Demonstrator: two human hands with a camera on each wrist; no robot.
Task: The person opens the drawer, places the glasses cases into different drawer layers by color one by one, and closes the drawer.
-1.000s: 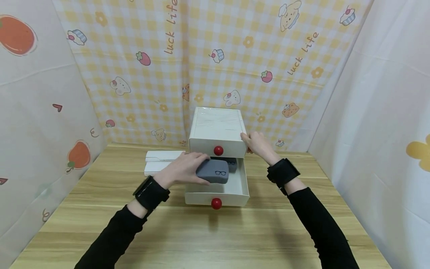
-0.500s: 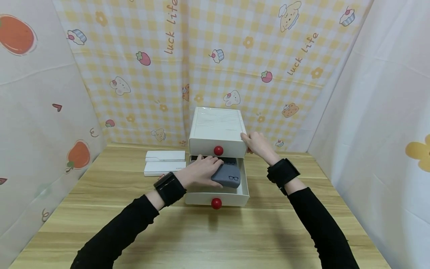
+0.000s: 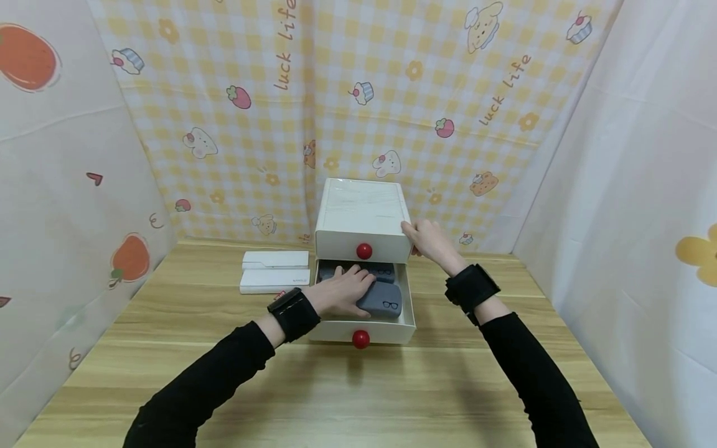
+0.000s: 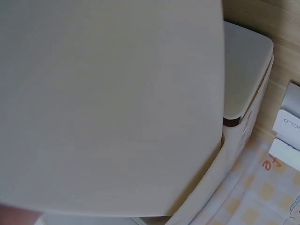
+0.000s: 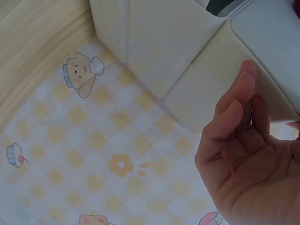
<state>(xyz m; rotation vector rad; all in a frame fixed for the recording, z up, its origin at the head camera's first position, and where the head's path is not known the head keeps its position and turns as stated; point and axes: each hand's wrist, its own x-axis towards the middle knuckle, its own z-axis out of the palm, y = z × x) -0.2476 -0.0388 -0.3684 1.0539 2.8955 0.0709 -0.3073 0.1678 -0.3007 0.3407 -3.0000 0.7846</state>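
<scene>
A white cabinet [image 3: 364, 208] stands at the back of the table, its lower drawer [image 3: 336, 331] pulled out. My left hand [image 3: 342, 292] reaches into that drawer and holds a grey glasses case [image 3: 386, 300], thumb at the near side and fingers over the top. Behind it, a second grey case [image 3: 384, 271] sits further in, partly hidden by the hand. In the left wrist view a pale panel [image 4: 112, 108] hides nearly all of the hand. My right hand [image 3: 431, 241] rests against the cabinet's right side, bent fingers [image 5: 234, 98] touching the wall.
Left of the cabinet, a pair of flat white boxes [image 3: 274, 280] lies on the wooden table [image 3: 358, 398]. Each drawer front has a red knob [image 3: 361, 339]. A patterned curtain [image 3: 358, 124] hangs right behind the cabinet, and pale cloth closes both sides.
My left hand has carried the grey glasses case right and down into the open drawer, in front of the other case. The right hand and the cabinet have stayed put.
</scene>
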